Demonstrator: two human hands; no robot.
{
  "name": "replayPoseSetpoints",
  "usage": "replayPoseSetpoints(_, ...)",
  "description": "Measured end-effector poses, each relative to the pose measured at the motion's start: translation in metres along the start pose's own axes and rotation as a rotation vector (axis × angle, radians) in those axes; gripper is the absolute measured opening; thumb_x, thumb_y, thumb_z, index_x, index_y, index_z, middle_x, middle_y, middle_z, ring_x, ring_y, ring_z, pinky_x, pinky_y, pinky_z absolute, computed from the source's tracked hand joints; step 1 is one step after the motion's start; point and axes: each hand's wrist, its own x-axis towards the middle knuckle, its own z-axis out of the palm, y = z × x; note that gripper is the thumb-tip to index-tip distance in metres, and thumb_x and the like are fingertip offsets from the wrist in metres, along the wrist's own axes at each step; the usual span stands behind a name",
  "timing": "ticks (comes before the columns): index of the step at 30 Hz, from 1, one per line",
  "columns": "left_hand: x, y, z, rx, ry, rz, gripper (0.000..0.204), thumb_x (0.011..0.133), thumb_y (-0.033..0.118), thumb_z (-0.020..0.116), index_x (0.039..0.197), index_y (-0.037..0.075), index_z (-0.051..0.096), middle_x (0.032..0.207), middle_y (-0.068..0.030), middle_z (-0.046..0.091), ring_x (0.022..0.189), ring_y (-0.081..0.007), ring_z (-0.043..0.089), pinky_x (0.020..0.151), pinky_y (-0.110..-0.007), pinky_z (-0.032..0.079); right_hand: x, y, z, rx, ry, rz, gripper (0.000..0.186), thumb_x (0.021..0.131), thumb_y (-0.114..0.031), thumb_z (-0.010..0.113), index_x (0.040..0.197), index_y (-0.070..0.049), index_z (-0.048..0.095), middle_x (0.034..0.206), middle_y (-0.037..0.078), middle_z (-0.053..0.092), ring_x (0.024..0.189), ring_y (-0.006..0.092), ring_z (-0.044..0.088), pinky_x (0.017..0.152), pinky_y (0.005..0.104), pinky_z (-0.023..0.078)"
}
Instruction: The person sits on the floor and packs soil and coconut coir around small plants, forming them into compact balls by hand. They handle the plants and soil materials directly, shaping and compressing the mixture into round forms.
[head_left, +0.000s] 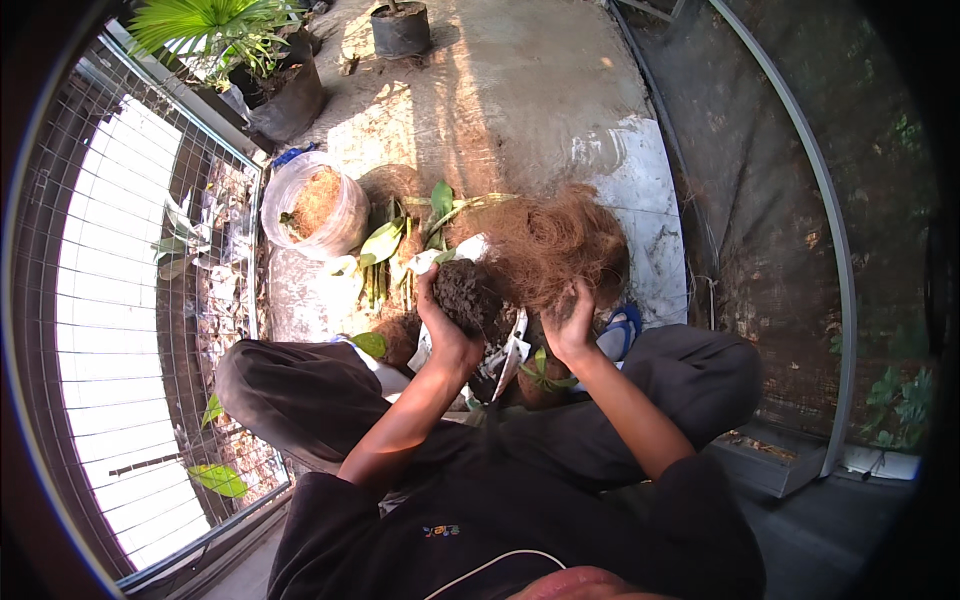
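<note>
My left hand grips a dark clump of soil and roots just above my lap. My right hand holds the lower edge of a big tangle of brown coconut fibre, which touches the clump on its right side. Below both hands a small plant with green leaves sits by a white torn bag. Cut green stems and leaves lie on the concrete floor just beyond my left hand.
A clear plastic bag of brown fibre stands at the left. Black grow bags with plants and a black pot are further off. A wire mesh fence runs along the left, a dark shade net on the right.
</note>
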Motion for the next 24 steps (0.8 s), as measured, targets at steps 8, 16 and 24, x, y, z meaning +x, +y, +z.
replayPoseSetpoints(8, 0.026, -0.009, -0.038, 0.007, 0.098, 0.112, 0.050, 0.091, 0.051, 0.048, 0.113, 0.008, 0.062, 0.105, -0.0102, 0.065, 0.098, -0.0276, 0.059, 0.088, -0.043, 0.047, 0.000, -0.002, -0.013, 0.215, -0.123, 0.090, 0.034, 0.096, -0.038, 0.053, 0.117, -0.012, 0.061, 0.116, 0.001, 0.066, 0.109, 0.0184, 0.061, 0.099, 0.0356, 0.047)
replayPoseSetpoints(16, 0.037, -0.030, -0.049, 0.067, 0.082, 0.193, 0.048, 0.095, 0.047, 0.048, 0.119, 0.007, 0.060, 0.112, -0.0091, 0.063, 0.105, -0.0265, 0.058, 0.094, -0.042, 0.045, -0.007, 0.023, -0.013, 0.098, 0.016, 0.189, 0.045, 0.090, -0.018, 0.066, 0.133, -0.012, 0.053, 0.125, 0.003, 0.059, 0.117, 0.0179, 0.055, 0.098, 0.0360, 0.047)
replayPoseSetpoints(24, 0.043, -0.056, -0.059, 0.211, 0.203, 0.248, 0.035, 0.094, 0.029, 0.062, 0.108, -0.003, 0.064, 0.107, -0.0065, 0.065, 0.097, -0.0152, 0.057, 0.089, -0.032, 0.045, -0.011, 0.040, -0.025, 0.102, -0.003, 0.119, 0.049, 0.086, -0.006, 0.072, 0.130, -0.009, 0.051, 0.123, 0.005, 0.056, 0.116, 0.0205, 0.055, 0.100, 0.0393, 0.047)
